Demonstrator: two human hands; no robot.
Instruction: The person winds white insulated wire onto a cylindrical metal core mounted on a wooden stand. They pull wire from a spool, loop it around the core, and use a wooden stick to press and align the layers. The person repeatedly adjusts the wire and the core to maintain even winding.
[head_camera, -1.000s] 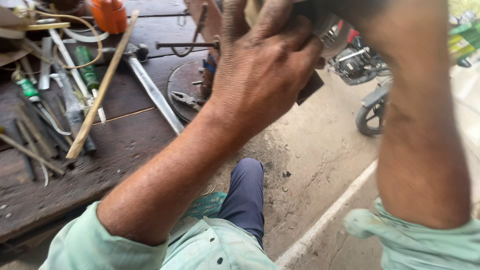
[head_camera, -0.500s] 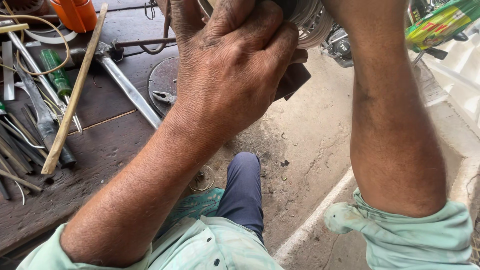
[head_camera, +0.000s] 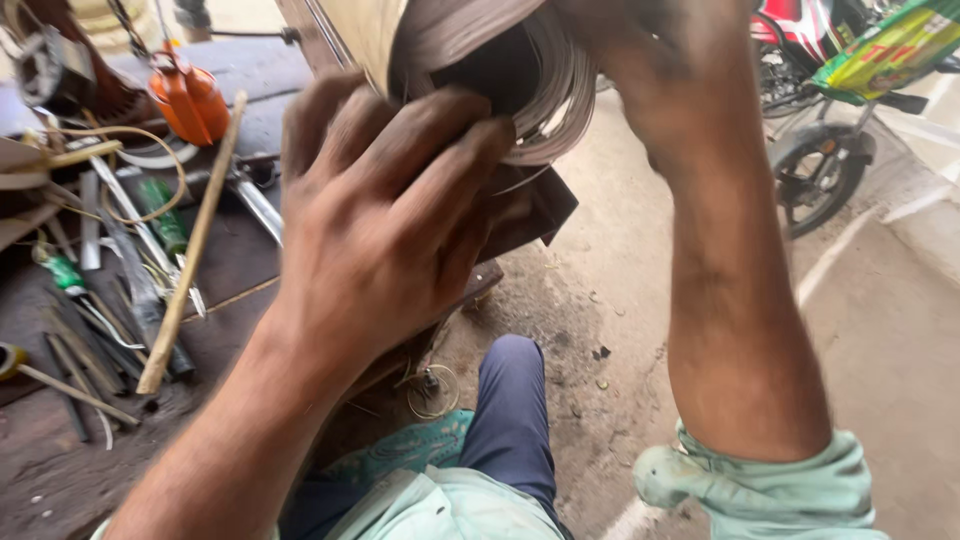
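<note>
A: What are the 2 hands doing?

B: The left hand (head_camera: 385, 215) is spreading flat, its fingers (head_camera: 455, 165) pressing against the front of a coil of thin metal strip (head_camera: 545, 90) — touching it, not wrapped around it. The right hand (head_camera: 640, 45) is reaching up behind the coil at the frame's top edge; its fingers are hiding, so I cannot tell how far it is closing.

A: And where is the coil sitting?

B: It is being held up close to the camera, above a dark metal block (head_camera: 535, 205) and the dirt floor.

A: Anything differing from 0.5 s ago?

B: The coil is filling more of the view now, and the left hand is lying lower across it. The wooden stick (head_camera: 195, 245) and orange oil can (head_camera: 190, 100) on the tabletop (head_camera: 250, 270) are staying put — the motorbike wheel (head_camera: 815, 170) is showing at right.
</note>
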